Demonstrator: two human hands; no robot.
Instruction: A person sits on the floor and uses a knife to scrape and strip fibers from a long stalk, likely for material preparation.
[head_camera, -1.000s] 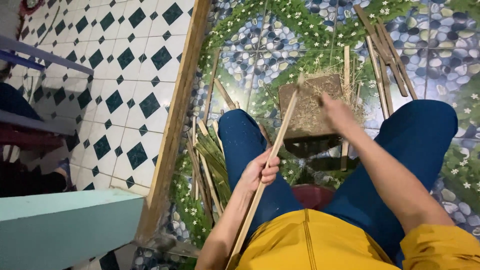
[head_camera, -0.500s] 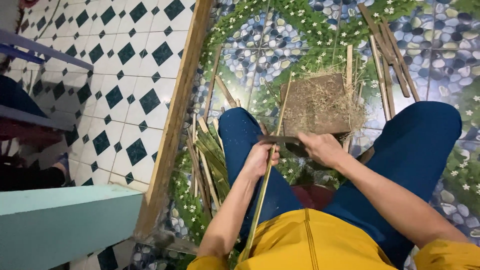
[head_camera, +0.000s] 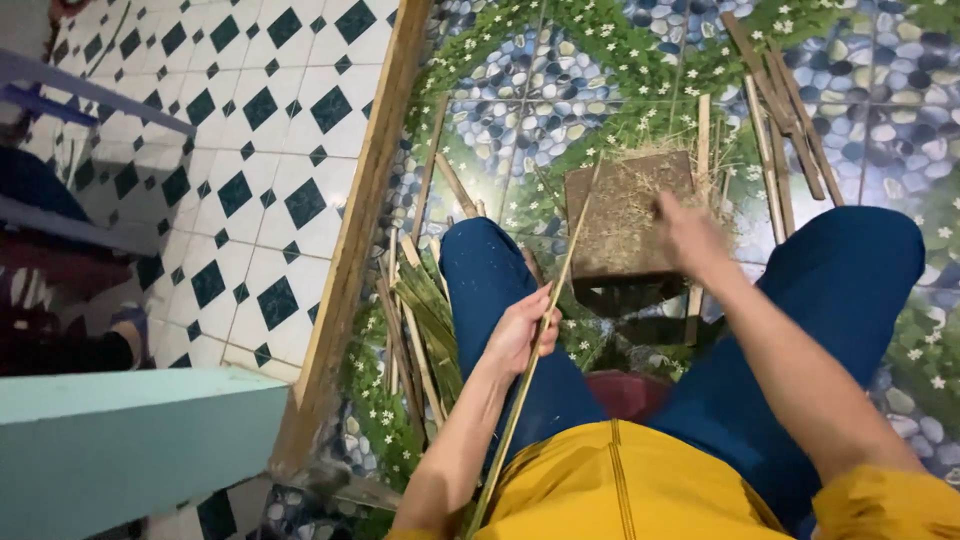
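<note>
The left hand (head_camera: 520, 335) gripped a long thin bamboo strip (head_camera: 545, 320); the blurred right hand (head_camera: 690, 235), grip unclear, touched the brown wooden block (head_camera: 625, 220), best kept steady.

Wooden block (head_camera: 625, 215) on the floor (head_camera: 520, 90) at twelve o'clock between the knees, long thin strip (head_camera: 535, 345) running from the block back past the left hand (head_camera: 518, 330), bundle of split strips (head_camera: 425, 320) at nine o'clock beside the left leg, loose sticks (head_camera: 780, 110) at two o'clock, right hand (head_camera: 690, 235) at the block's right edge

Bright, even light; right hand (head_camera: 690, 235) motion-blurred.
</note>
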